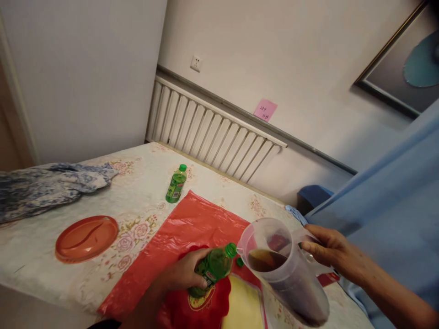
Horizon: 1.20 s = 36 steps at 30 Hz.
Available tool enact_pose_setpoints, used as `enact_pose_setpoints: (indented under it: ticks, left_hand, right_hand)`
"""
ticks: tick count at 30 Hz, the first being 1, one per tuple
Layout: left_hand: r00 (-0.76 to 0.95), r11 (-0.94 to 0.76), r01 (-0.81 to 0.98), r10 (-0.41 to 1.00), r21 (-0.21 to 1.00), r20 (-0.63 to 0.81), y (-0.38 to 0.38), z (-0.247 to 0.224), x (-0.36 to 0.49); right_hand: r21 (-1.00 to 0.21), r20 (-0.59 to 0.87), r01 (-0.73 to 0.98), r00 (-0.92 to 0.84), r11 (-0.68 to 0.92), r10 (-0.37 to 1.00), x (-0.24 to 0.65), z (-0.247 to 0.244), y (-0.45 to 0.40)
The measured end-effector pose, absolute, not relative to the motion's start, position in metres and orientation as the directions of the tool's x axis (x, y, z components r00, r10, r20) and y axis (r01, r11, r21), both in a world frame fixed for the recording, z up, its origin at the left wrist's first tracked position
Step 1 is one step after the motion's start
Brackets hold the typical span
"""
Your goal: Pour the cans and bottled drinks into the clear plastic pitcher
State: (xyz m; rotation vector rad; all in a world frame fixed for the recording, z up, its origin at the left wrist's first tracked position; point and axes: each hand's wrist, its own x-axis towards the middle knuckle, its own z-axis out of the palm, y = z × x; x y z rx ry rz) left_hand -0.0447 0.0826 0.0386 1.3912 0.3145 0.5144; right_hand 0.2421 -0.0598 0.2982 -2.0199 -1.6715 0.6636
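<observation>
My left hand [187, 274] is closed around a green plastic bottle [219, 263] with its cap off, tilted so its mouth points up and right. My right hand [331, 246] grips the handle of a translucent plastic pitcher [291, 278]. Dark brown liquid [265, 260] lies inside the pitcher, which leans toward the bottle. The pitcher's spout is right beside the bottle's mouth; whether they touch or liquid flows I cannot tell. A small green cap [239, 262] lies behind them. Beneath the bottle are a red scalloped piece [219, 297] and a yellow cloth [243, 301].
A red plastic sheet [202, 219] covers part of the flowered tablecloth [137, 256]. Another green bottle [176, 185], capped, stands behind it. At left are an orange-red oval lid [87, 238] and crumpled patterned fabric [55, 187]. A blue curtain [394, 219] hangs at right; a radiator [209, 130] lines the wall.
</observation>
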Motion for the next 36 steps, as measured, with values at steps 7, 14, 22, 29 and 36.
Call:
enact_pose_setpoints:
  ticks: [7,14,22,29,36]
  left_hand:
    - [0.861,0.071,-0.190,0.490,0.979,0.132,0.084,0.036,-0.045]
    - [0.847,-0.008,-0.126,0.520,0.992,0.111,0.083,0.039,-0.046]
    - [0.861,0.002,-0.121,0.498,0.993,0.104,0.082,0.042,-0.046]
    - [0.862,-0.001,-0.124,0.495,0.992,0.108,0.082,0.041,-0.045]
    - [0.863,-0.009,-0.127,0.492,0.992,0.116,0.082,0.041,-0.045]
  right_hand:
    - [-0.598,-0.128,0.788,0.090,-0.149,0.988,0.236,0.303,-0.054]
    - [-0.551,-0.120,0.826,0.063,-0.119,0.991,0.233,0.305,-0.051]
    - [-0.498,-0.098,0.864,0.025,-0.071,0.995,0.230,0.311,-0.047]
    - [-0.463,-0.085,0.886,-0.026,-0.016,0.996,0.231,0.315,-0.046]
    - [-0.432,-0.068,0.902,-0.037,0.004,0.997,0.229,0.318,-0.045]
